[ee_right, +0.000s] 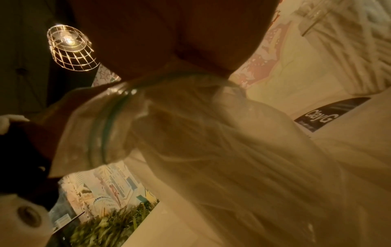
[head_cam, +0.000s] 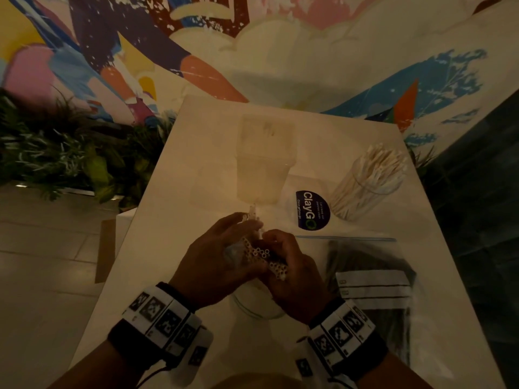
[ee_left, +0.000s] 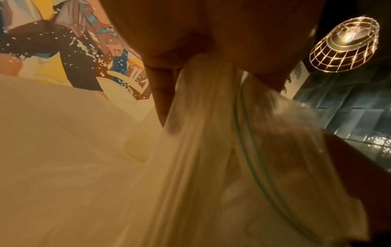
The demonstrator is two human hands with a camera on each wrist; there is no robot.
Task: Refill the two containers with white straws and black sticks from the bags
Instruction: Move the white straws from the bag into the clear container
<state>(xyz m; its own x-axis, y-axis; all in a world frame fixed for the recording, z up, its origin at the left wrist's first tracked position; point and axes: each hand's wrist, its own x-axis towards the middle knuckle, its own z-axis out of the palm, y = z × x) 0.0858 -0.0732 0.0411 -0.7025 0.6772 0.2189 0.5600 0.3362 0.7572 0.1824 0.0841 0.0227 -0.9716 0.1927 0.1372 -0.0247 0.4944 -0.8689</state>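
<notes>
A bundle of white straws (head_cam: 264,255) stands on end between my two hands, their open tips facing up, with a clear zip bag (ee_left: 243,150) loose around them. My left hand (head_cam: 224,254) grips the bundle from the left. My right hand (head_cam: 292,265) grips it from the right. The bag (ee_right: 190,133) shows a green zip line in the right wrist view. Under my hands lies the rim of a clear round container (head_cam: 252,311). To the right, a second zip bag of black sticks (head_cam: 370,265) lies flat on the white table (head_cam: 157,248).
A tall clear rectangular container (head_cam: 265,164) stands behind my hands. A round holder full of pale sticks (head_cam: 370,181) is at the back right, next to a dark ClayGo sticker (head_cam: 311,210). Plants (head_cam: 56,153) line the table's left side. A painted wall rises behind.
</notes>
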